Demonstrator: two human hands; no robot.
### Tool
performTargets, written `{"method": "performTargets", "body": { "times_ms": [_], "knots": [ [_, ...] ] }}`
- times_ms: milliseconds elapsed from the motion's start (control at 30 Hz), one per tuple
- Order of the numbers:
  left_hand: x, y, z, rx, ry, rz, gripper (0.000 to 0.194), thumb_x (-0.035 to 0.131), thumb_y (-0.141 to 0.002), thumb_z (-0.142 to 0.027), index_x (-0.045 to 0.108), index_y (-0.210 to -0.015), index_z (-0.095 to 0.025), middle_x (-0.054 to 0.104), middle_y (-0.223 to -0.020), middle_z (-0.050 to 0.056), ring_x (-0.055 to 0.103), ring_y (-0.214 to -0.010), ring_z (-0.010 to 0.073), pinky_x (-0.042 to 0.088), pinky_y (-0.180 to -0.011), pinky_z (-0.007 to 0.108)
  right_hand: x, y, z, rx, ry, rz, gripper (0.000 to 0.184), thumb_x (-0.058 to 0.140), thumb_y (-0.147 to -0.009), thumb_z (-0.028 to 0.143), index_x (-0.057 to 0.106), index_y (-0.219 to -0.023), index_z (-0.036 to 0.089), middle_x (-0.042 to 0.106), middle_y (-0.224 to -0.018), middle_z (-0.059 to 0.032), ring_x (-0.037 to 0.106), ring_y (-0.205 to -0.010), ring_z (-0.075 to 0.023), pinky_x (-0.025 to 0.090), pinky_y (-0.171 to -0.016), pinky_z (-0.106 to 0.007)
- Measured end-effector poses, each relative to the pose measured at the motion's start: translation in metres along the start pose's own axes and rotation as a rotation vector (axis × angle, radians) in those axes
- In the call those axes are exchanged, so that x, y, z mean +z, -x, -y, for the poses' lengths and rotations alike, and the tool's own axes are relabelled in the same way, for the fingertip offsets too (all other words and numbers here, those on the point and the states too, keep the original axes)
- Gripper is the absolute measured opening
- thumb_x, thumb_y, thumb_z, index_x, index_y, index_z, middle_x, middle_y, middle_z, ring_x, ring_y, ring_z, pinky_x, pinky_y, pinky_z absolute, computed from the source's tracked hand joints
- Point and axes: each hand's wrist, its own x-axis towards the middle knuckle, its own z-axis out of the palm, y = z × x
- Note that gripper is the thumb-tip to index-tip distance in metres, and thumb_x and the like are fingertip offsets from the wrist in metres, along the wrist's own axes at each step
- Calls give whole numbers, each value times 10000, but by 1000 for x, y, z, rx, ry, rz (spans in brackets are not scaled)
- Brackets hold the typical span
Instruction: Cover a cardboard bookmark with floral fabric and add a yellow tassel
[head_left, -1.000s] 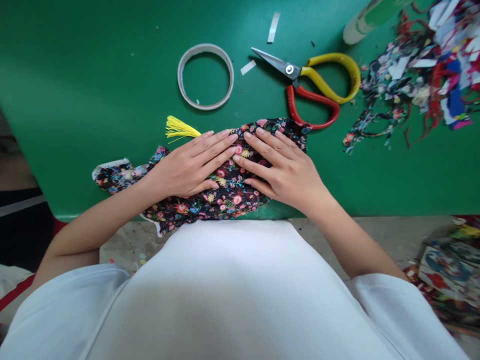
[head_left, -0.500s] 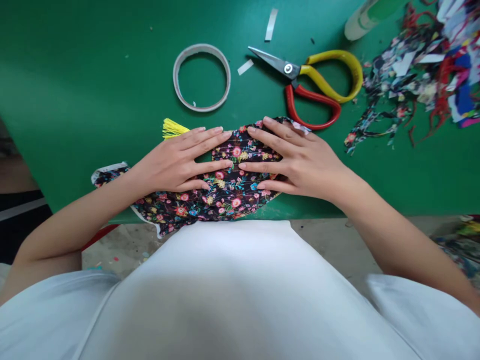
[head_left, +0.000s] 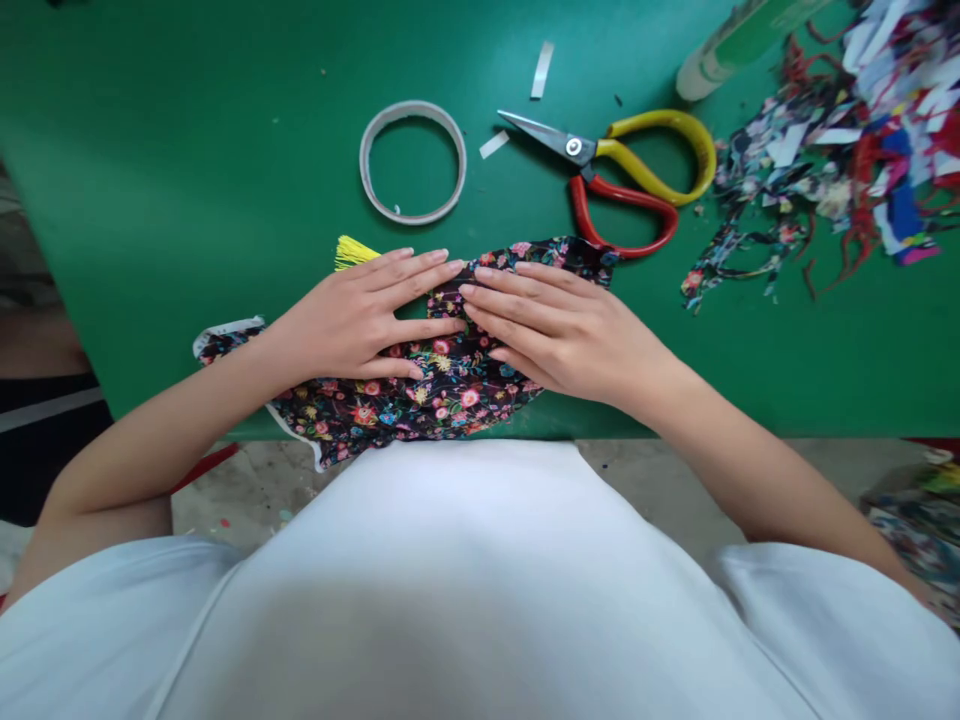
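A dark floral cloth [head_left: 450, 385] lies along the front edge of the green table, with white edging at its left end. My left hand [head_left: 367, 315] rests flat on it, fingers spread and pointing right. From the other side my right hand [head_left: 555, 325] lies on the cloth, its fingers stretched out to the left, close together. The fingertips of both hands nearly meet over the fabric. Past my left hand a yellow tassel [head_left: 352, 253] sticks out; its other end is hidden under the hand or cloth.
Scissors [head_left: 574, 147] with one yellow and one red handle lie open behind the cloth. A roll of tape [head_left: 413, 163] is left of them, with two short white strips [head_left: 541, 70] nearby. At the right are a bottle [head_left: 697, 75] and a heap of fabric scraps [head_left: 832, 150].
My right hand has slid left over the cloth, its fingers drawing closer together. The cloth's upper right corner now lies smoother. My left hand stays in place; the view has shifted slightly.
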Motion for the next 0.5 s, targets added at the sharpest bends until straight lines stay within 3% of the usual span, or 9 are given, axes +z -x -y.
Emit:
{"method": "performTargets", "body": {
  "times_ms": [133, 333, 500],
  "knots": [
    [1, 0, 1, -13, 15, -3, 625, 557, -930, -644, 522, -1481, -351, 258, -1722, 58, 280, -1594, 298, 266, -1300, 534, 10, -12, -5, 15, -5, 5, 538, 448, -1047, 244, 402, -1581, 287, 512, -1568, -31, 455, -1496, -228, 416, -1247, -534],
    [2, -1, 3, -6, 20, 7, 642, 565, -921, -653, 514, -1486, -354, 262, -1721, 52, 266, -1599, 294, 257, -1306, 526, 1, -5, -25, -50, 119, 79, 455, 485, -1048, 426, 519, -1493, 334, 416, -1616, 38, 322, -1561, -229, 302, -1306, -516],
    [2, 0, 4, 3, -9, 23, 673, 568, -917, -656, 477, -1514, -360, 243, -1727, 57, 249, -1604, 298, 260, -1302, 533, -1, 2, -36, -94, 73, 64, 507, 522, -1020, 509, 482, -1511, 391, 374, -1647, 34, 296, -1574, -242, 235, -1312, -544]
  ]
}}
